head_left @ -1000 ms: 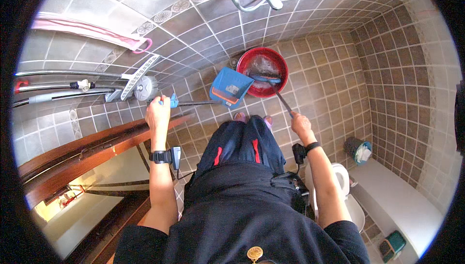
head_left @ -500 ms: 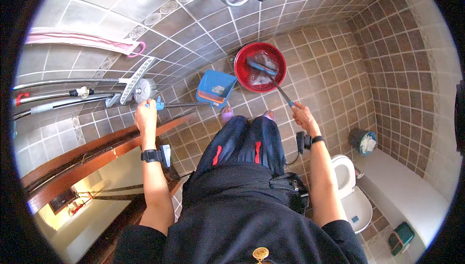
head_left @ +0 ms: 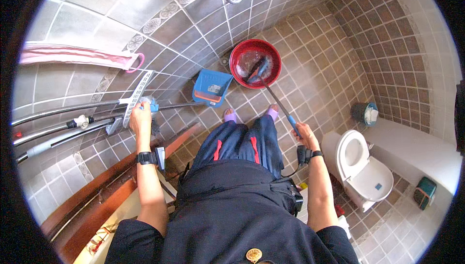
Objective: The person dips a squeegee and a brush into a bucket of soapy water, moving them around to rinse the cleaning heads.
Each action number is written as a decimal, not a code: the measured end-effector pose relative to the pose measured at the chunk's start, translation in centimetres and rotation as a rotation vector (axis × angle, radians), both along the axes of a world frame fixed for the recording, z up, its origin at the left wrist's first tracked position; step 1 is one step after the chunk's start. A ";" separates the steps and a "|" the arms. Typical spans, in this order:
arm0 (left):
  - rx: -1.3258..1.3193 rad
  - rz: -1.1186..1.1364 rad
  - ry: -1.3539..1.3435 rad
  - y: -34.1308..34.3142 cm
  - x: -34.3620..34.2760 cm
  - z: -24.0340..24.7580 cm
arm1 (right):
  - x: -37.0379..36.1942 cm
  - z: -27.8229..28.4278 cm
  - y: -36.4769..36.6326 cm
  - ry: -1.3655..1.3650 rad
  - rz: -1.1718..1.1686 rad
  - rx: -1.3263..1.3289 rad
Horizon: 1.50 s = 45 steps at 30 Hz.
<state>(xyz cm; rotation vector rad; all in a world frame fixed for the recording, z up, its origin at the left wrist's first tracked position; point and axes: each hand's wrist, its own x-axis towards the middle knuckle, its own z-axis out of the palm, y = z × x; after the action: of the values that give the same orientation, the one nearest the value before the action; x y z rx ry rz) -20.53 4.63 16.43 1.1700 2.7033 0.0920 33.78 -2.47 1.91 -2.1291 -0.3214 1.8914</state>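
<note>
My right hand (head_left: 306,136) is wrapped round the blue grip of a broom (head_left: 276,98), whose handle slants away from me. The broom's blue and orange head rests tilted inside a red basin (head_left: 279,64) holding foamy water. My left hand (head_left: 140,118) is closed round the blue top end of a long-handled dustpan (head_left: 211,84). The dustpan's grey handle runs rightward to its blue pan, which is beside the basin's left side. How firmly the left fingers grip is partly hidden.
A white squeegee-like tool (head_left: 137,96) and several metal poles stand at the left wall below a pink striped towel (head_left: 80,55). A wooden door frame (head_left: 111,186) is at lower left. To the right are a white toilet (head_left: 352,150) and a small bin (head_left: 359,112).
My right hand has moved nearer to me, and the broom head has turned in the basin to show its orange side. The view has shifted; my left hand still holds the dustpan.
</note>
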 end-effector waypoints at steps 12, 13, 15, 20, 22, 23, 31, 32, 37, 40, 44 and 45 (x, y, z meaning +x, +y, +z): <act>-0.008 -0.171 0.014 1.4 1.6 -3.4 | -12.3 -4.0 5.1 -0.726 0.786 0.346; -0.028 -0.196 0.006 1.9 1.8 -4.1 | -12.9 -5.3 5.8 -0.704 0.808 0.334; 0.011 -0.219 -0.017 2.1 2.0 -6.2 | -14.1 -6.0 6.3 -0.676 0.769 0.351; 0.031 -0.190 -0.131 2.3 4.8 -7.8 | -12.5 -4.7 4.3 -0.636 0.688 0.421; 0.027 -0.196 -0.139 2.4 5.1 -8.6 | -10.9 -3.5 3.1 -0.574 0.642 0.436; 0.025 -0.193 -0.147 2.3 5.3 -8.9 | -10.9 -3.3 2.5 -0.580 0.647 0.432; -0.043 -0.138 -0.678 2.4 9.7 -9.9 | -15.0 -6.1 6.5 -0.686 0.767 0.440; -0.026 -0.118 -0.690 2.2 9.4 -9.9 | -15.8 -5.9 7.3 -0.710 0.771 0.433; 0.021 -0.062 -0.778 1.8 8.6 -10.5 | -11.8 -4.9 5.9 -0.710 0.774 0.468; 0.031 -0.010 -0.789 1.1 8.7 -10.3 | -10.3 -2.1 4.1 -0.695 0.844 0.309; 0.027 -0.004 -0.757 1.3 8.6 -9.6 | -11.8 -2.1 3.6 -0.710 0.917 0.342; 0.027 -0.002 -0.753 1.3 9.1 -9.5 | -12.1 -2.6 4.4 -0.707 0.917 0.344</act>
<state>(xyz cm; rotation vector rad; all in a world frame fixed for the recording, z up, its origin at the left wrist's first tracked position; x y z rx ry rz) -11.44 5.98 6.95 0.8978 2.0356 0.4669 21.68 1.94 -0.70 -2.5052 -1.8642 1.1144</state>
